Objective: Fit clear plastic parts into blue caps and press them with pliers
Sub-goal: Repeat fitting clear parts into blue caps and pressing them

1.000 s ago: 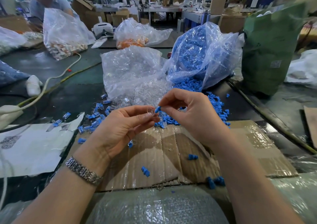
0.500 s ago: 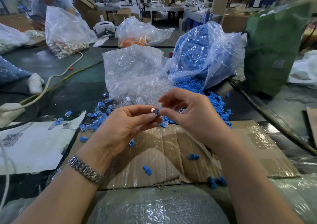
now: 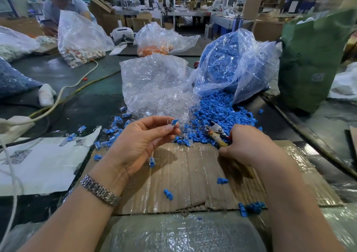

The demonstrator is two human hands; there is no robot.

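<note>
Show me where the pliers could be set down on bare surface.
Bare cardboard lies between the left hand and right hand, short of the two loose caps. Crowded: the blue cap pile beyond it. The pliers are in the right hand's grip.

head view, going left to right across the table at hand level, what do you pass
White printed paper sheet → left hand pinching a clear plastic part fitted to a blue cap → worn metal pliers → right hand gripping the pliers' handles
</note>
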